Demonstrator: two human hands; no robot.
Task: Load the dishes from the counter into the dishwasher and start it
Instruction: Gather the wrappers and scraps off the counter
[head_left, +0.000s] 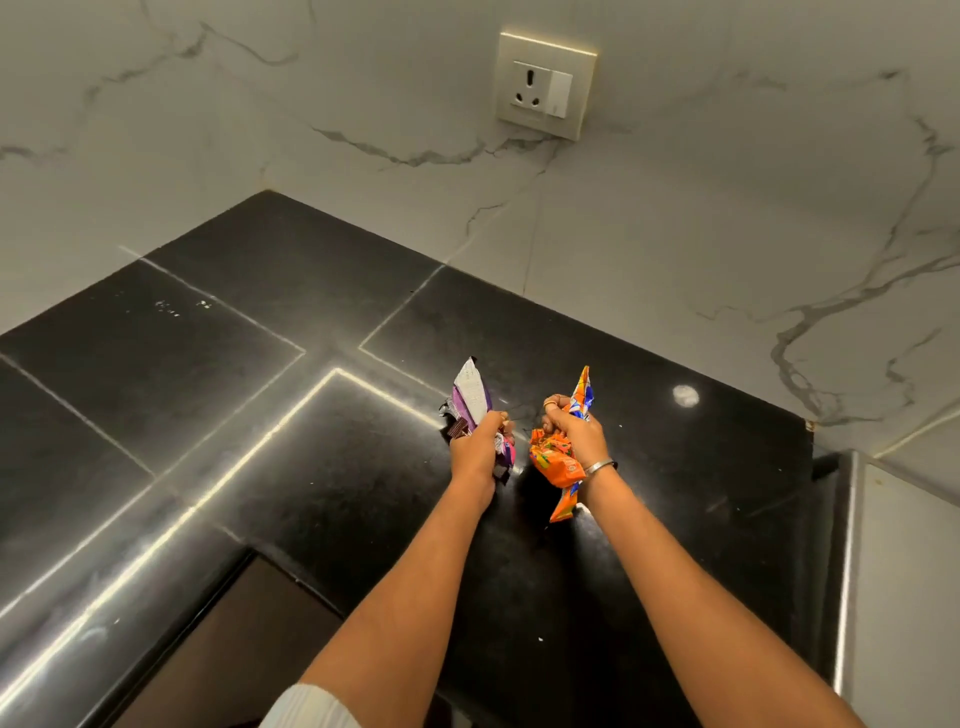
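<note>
Black counter (218, 364) — left hand (475, 449) grips purple wrapper (470, 395), right hand (574, 434) orange.

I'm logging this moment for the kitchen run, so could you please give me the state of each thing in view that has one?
left hand: grips the purple wrapper.
purple wrapper: crumpled, top sticking up out of the fist.
right hand: grips the orange wrapper.
orange wrapper: crumpled, ends poking out above and below the fist.
wall socket: nothing plugged in.
black counter: glossy, a few pale specks.

A single head-worn camera looks forward and down, close above the glossy black stone desk (260, 415) corner.
</note>
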